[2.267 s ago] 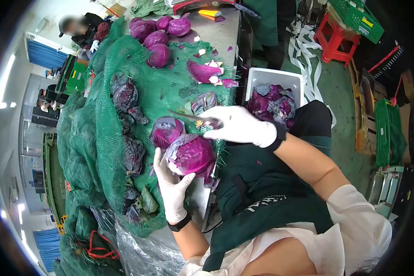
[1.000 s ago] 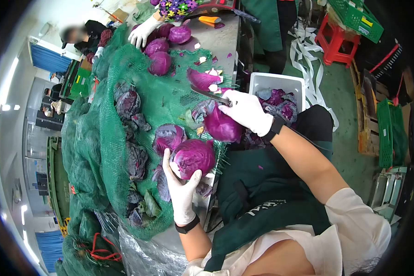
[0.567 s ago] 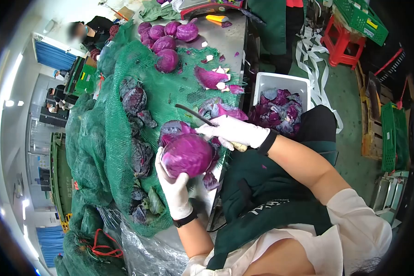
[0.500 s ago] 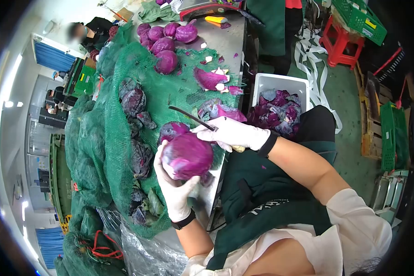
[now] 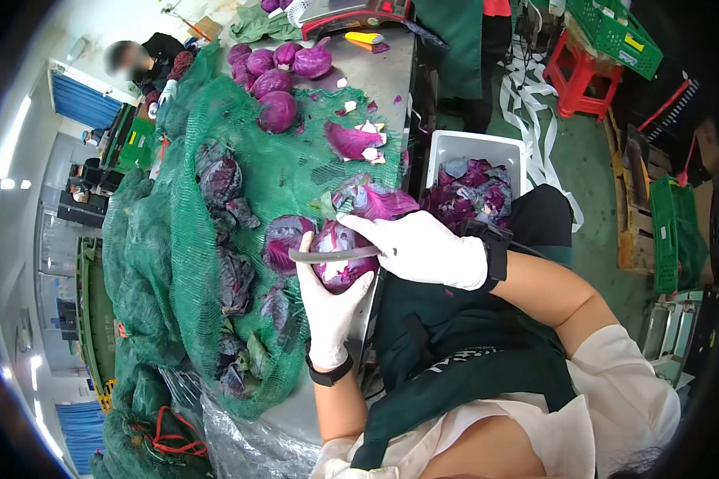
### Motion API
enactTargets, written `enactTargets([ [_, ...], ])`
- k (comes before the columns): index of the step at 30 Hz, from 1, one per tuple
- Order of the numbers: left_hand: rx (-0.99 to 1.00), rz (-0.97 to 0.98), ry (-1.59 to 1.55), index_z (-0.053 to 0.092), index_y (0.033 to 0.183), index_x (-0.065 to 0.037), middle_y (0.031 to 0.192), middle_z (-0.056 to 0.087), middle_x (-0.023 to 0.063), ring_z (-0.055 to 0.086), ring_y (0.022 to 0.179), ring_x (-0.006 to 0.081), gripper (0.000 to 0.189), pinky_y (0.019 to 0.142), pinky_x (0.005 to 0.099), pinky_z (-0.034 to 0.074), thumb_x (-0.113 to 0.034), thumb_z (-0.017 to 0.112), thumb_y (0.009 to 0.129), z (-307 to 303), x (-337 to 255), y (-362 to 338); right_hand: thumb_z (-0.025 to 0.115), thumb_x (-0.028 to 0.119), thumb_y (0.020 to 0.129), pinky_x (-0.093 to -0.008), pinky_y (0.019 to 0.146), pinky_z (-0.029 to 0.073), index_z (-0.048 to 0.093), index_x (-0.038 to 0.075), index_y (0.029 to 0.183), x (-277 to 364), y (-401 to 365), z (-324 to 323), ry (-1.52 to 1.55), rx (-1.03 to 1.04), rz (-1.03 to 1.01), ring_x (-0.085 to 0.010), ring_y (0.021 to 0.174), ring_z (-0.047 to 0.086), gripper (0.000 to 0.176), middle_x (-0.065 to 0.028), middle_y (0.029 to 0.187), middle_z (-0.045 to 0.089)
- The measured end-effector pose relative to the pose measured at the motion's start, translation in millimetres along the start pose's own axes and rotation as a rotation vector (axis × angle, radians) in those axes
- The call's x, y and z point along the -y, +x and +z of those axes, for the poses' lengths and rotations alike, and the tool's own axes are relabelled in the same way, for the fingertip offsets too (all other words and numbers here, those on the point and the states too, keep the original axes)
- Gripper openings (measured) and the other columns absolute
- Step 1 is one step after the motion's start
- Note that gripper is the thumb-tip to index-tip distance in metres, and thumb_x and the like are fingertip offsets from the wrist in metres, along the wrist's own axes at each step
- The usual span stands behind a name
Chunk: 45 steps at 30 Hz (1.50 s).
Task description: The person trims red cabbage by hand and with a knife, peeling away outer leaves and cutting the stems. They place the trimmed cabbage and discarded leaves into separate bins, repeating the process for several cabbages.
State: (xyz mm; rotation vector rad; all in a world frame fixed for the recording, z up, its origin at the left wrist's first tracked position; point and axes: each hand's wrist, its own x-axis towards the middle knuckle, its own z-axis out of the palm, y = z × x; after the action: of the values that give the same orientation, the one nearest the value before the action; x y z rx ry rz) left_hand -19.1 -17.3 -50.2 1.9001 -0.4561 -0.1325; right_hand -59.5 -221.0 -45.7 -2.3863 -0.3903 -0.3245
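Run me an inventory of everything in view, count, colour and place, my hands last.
table: 1, grey, centre
netting: count unclear, green, on table
held cabbage: 1, purple, near table's edge
knife: 1, grey, across held cabbage
other cabbages: many, purple, on table
loose leaves: several, purple, on netting
tub: 1, white, beside table
scale: 1, red, table's far end
tool: 1, yellow, near scale
stool: 1, red, upper right
crates: several, green, both sides
strips: several, white, floor
plastic: count unclear, clear, bottom left
people: several, dark clothes, upper left
apron: 1, green, on you
left hand: 1, white-gloved, on held cabbage
right hand: 1, white-gloved, holding knife
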Motion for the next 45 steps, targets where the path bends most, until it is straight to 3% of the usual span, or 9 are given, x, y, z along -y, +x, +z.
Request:
enactTargets([
  [11, 0.017, 0.076, 0.082, 0.032, 0.149, 0.001, 0.144, 0.041, 0.019, 0.042, 0.135, 0.0321, 0.1, 0.115, 0.0438, 0.034, -0.016, 0.088, 0.068, 6.5, 9.8, 13.8, 0.05, 0.009, 0.093, -0.0385, 0.054, 0.05, 0.033, 0.022, 0.158, -23.6, 20.3, 21.2, -0.102, -0.037, -0.01, -0.0255, 0.057, 0.059, 0.068, -0.0112, 0.078, 0.058],
  [13, 0.053, 0.121, 0.256, 0.035, 0.146, 0.0, 0.144, 0.04, 0.0192, 0.042, 0.135, 0.0339, 0.099, 0.116, 0.0435, 0.033, -0.015, 0.088, 0.064, 8.4, -0.4, 12.0, 0.051, 0.012, 0.093, -0.0418, 0.06, 0.054, 0.054, 0.018, 0.141, -41.5, 33.9, 35.4, 0.072, -0.213, 0.035, -0.0324, 0.071, 0.068, 0.048, -0.0167, 0.09, 0.068],
  [18, 0.036, 0.21, 0.205, 0.038, 0.145, -0.001, 0.144, 0.041, 0.0179, 0.04, 0.136, 0.0337, 0.098, 0.116, 0.0435, 0.032, -0.009, 0.088, 0.061, 7.2, 5.9, -2.2, 0.047, 0.013, 0.092, -0.0407, 0.066, 0.057, 0.059, 0.01, 0.133, -127.9, 52.8, 18.2, -0.313, -0.294, 0.311, -0.0335, 0.074, 0.071, 0.043, -0.0186, 0.081, 0.07],
  [19, 0.056, 0.189, 0.145, 0.037, 0.146, -0.001, 0.144, 0.04, 0.018, 0.041, 0.136, 0.0341, 0.099, 0.116, 0.0439, 0.032, -0.009, 0.088, 0.061, 3.9, 7.8, -0.9, 0.051, 0.014, 0.092, -0.0426, 0.062, 0.054, 0.065, 0.008, 0.115, -108.2, 46.3, 11.4, -0.123, -0.349, 0.328, -0.032, 0.072, 0.069, 0.028, -0.0146, 0.081, 0.069],
  [28, 0.102, 0.158, 0.096, 0.032, 0.151, -0.003, 0.147, 0.039, 0.0176, 0.042, 0.136, 0.0326, 0.105, 0.115, 0.0451, 0.035, -0.013, 0.091, 0.065, -2.6, 15.6, 3.8, 0.057, 0.009, 0.082, -0.0374, 0.057, 0.052, 0.028, 0.011, 0.158, -2.4, -8.1, -4.1, 0.171, 0.139, 0.088, -0.0267, 0.06, 0.065, 0.082, -0.0121, 0.072, 0.064],
  [39, 0.052, 0.11, 0.105, 0.03, 0.151, -0.001, 0.146, 0.038, 0.0196, 0.034, 0.14, 0.0366, 0.104, 0.117, 0.0496, 0.027, -0.02, 0.09, 0.069, 5.4, 16.9, 15.8, 0.052, 0.01, 0.092, -0.0379, 0.049, 0.049, 0.031, 0.019, 0.158, 1.3, 11.7, 21.5, -0.165, -0.081, 0.142, -0.0249, 0.053, 0.059, 0.07, -0.0089, 0.072, 0.055],
  [40, 0.05, 0.147, 0.206, 0.03, 0.151, -0.001, 0.14, 0.048, 0.0185, 0.049, 0.129, 0.0261, 0.099, 0.109, 0.0402, 0.041, -0.015, 0.09, 0.073, 4.7, 11.2, 17.8, 0.052, 0.011, 0.092, -0.0384, 0.054, 0.051, 0.032, 0.018, 0.158, -0.2, 15.2, 21.8, -0.176, -0.084, 0.146, -0.0254, 0.056, 0.06, 0.069, -0.0092, 0.074, 0.057],
  [44, 0.028, 0.074, 0.196, 0.035, 0.147, -0.001, 0.14, 0.041, 0.0197, 0.041, 0.134, 0.0354, 0.101, 0.115, 0.0454, 0.033, -0.016, 0.09, 0.064, 7.6, 7.5, 22.1, 0.053, 0.012, 0.091, -0.0385, 0.057, 0.051, 0.038, 0.014, 0.153, -38.0, 31.8, 42.5, -0.267, -0.35, 0.126, -0.0251, 0.056, 0.059, 0.063, -0.0098, 0.073, 0.062],
  [45, 0.072, 0.177, 0.287, 0.037, 0.144, -0.002, 0.138, 0.043, 0.0182, 0.042, 0.133, 0.0347, 0.099, 0.114, 0.0444, 0.034, -0.011, 0.09, 0.061, 8.1, -1.8, 17.1, 0.051, 0.011, 0.092, -0.0407, 0.064, 0.056, 0.05, 0.001, 0.14, -55.0, 40.7, 17.2, -0.215, -0.371, 0.164, -0.0336, 0.07, 0.068, 0.049, -0.0173, 0.087, 0.071],
])
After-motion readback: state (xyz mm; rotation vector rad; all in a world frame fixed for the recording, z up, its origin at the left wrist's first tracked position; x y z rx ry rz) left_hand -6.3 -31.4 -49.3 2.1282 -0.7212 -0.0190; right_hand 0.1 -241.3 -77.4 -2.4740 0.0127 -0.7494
